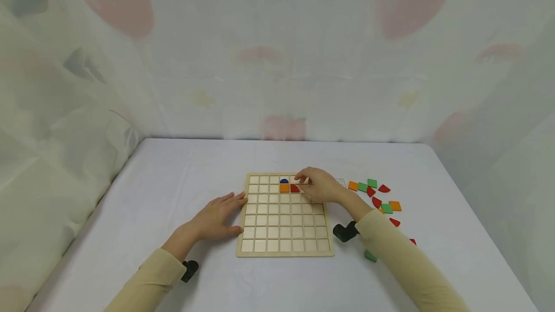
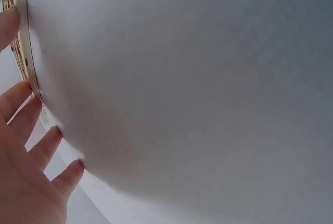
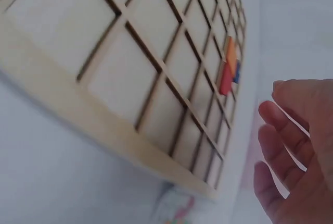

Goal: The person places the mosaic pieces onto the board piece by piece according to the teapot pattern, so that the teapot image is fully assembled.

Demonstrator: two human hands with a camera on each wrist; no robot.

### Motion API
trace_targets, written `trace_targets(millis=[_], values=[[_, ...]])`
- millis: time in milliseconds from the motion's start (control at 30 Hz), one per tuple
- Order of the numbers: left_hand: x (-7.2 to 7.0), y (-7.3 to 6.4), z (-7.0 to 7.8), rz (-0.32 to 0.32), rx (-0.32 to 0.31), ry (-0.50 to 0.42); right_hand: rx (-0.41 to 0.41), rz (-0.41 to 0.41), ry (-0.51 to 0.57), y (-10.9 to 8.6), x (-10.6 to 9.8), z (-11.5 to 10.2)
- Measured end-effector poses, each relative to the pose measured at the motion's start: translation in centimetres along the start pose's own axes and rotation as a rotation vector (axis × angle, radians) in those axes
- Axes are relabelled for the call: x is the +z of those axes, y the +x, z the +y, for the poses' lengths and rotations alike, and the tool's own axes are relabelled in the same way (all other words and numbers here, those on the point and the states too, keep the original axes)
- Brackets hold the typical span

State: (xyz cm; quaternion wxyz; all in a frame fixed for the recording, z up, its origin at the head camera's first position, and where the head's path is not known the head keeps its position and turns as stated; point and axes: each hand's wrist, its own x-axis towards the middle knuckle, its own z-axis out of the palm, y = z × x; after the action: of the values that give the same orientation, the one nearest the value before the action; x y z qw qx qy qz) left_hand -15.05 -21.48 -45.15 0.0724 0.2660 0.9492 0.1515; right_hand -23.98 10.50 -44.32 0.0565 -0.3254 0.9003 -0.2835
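A wooden grid board [image 1: 285, 254] lies flat on the white-covered table. Near its far edge sit a blue half-round piece [image 1: 284, 181], an orange square [image 1: 284, 188] and a red quarter-round piece [image 1: 294, 188] in adjoining cells. My left hand [image 1: 218, 218] rests spread at the board's left edge; in the left wrist view its fingertips touch the rim and the table. Above the board's far right part, beside the red piece, hovers my right hand [image 1: 321, 186]. Its fingers are loosely bent and apart from the thumb in the right wrist view, with nothing visible between them.
Loose pieces lie scattered right of the board, among them a green square [image 1: 372, 183], a red quarter-round [image 1: 384, 188] and an orange square [image 1: 394, 206]. A printed grid card [image 1: 341, 182] is partly hidden behind my right hand. Patterned cloth walls surround the table.
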Motion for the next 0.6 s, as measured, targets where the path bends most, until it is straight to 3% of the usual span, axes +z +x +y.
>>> trace_targets(millis=[300, 600], values=[[-0.1, -0.2, -0.1, 0.003, 0.000, 0.010, -0.087, 0.028, -0.022, -4.7, -3.5, 0.0], [0.2, -0.3, -0.5, 0.011, -0.009, 0.009, -0.024, 0.044, -0.049, -10.1, -5.1, 1.1]])
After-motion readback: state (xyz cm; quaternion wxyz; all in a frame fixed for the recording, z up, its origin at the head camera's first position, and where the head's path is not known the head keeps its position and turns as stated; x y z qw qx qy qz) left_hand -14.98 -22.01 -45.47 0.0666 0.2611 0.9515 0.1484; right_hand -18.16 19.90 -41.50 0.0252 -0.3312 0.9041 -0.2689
